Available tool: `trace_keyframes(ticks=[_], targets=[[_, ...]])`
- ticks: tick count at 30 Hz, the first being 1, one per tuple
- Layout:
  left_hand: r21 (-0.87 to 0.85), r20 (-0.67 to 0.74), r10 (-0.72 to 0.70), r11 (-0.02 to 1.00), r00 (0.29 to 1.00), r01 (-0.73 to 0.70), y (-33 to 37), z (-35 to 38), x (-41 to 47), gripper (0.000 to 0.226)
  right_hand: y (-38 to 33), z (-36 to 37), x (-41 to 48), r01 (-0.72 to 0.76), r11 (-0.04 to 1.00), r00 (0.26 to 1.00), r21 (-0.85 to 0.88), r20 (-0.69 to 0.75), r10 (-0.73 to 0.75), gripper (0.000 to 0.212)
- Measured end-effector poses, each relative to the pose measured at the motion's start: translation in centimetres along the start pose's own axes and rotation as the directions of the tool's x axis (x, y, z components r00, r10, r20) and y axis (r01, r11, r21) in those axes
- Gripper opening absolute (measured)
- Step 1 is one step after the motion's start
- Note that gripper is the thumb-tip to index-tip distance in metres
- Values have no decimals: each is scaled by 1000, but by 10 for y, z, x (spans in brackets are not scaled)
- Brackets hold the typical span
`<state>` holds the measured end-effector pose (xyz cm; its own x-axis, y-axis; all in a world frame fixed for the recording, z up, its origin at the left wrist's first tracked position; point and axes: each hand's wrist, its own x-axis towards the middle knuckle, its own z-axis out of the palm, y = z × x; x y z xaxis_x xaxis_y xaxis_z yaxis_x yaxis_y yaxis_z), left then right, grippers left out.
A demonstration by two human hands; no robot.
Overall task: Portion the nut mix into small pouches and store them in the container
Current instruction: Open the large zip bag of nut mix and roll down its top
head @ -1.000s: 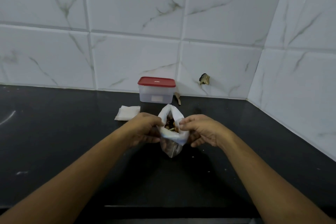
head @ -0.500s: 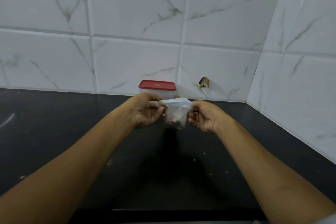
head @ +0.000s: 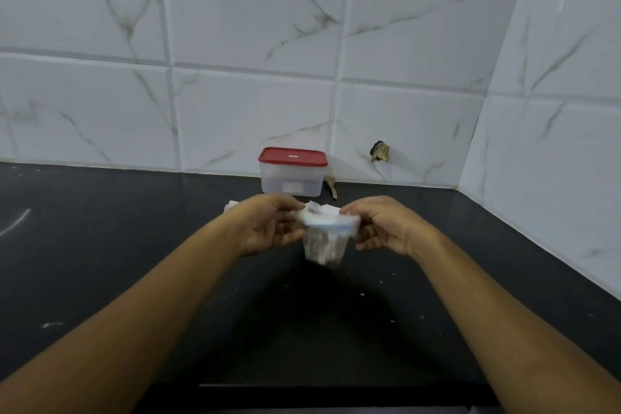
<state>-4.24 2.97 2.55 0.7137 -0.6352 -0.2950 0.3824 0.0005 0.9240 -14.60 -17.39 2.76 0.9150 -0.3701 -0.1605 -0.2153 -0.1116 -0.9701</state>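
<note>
A small clear plastic pouch [head: 325, 247] with a blue-white strip along its top hangs above the black counter, blurred, its contents hard to make out. My left hand [head: 268, 228] pinches the pouch's left top corner. My right hand [head: 386, 225] pinches its right top corner, so the top edge is stretched flat between them. Behind, against the wall, stands a clear plastic container [head: 291, 178] with a red lid on it.
A white stack of pouches or paper [head: 232, 207] peeks out behind my left hand on the black counter [head: 100, 245]. A small brownish object [head: 331, 187] lies right of the container. Tiled walls close the back and the right side.
The pouch was open-mouthed with the nuts showing; both hands lifted it and pulled its top edge flat. It now sits slightly lower and nearer than half a second ago.
</note>
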Motion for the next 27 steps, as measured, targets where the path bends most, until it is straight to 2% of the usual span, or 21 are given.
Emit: trace_keyframes(ticks=[3, 6, 8, 11, 13, 17, 19, 21, 24, 27], targets=[[195, -24, 6, 981, 1000, -1, -20, -6, -1, 25, 17, -4, -1, -7, 987, 999, -158, 30, 11, 24], [251, -133, 37, 968, 990, -2, -28, -12, 7, 33, 23, -3, 1, -23, 978, 999, -206, -48, 13, 28], [256, -173, 43, 967, 984, 3, -30, -11, 10, 29, 23, 2, 1, -51, 975, 998, -214, -42, 43, 29], [200, -184, 40, 980, 982, -2, -30, -4, 14, 22, 22, 12, 1, -65, 993, 998, -101, -29, 62, 19], [103, -175, 56, 994, 983, -38, -31, 0, 16, 23, 22, 16, 4, -28, 1000, 996, -5, -81, 27, 12], [9, -183, 207, 978, 961, -209, -34, 6, 17, 28, 24, 17, 8, 81, 996, 971, 44, -230, -69, 11], [102, -165, 256, 965, 953, -242, -36, 6, 15, 37, 26, 15, 4, 75, 997, 974, 12, -215, -71, 14], [240, -117, 235, 949, 965, -202, -36, 6, 10, 38, 29, 12, -3, 46, 995, 987, -83, -148, -58, 23], [383, -58, 162, 915, 985, -128, -33, 7, 0, 22, 32, 9, -7, 28, 983, 994, -181, -100, -46, 40], [391, -38, 138, 913, 990, -113, -30, 9, -6, 12, 30, 10, -7, 31, 989, 996, -147, -83, -43, 37]])
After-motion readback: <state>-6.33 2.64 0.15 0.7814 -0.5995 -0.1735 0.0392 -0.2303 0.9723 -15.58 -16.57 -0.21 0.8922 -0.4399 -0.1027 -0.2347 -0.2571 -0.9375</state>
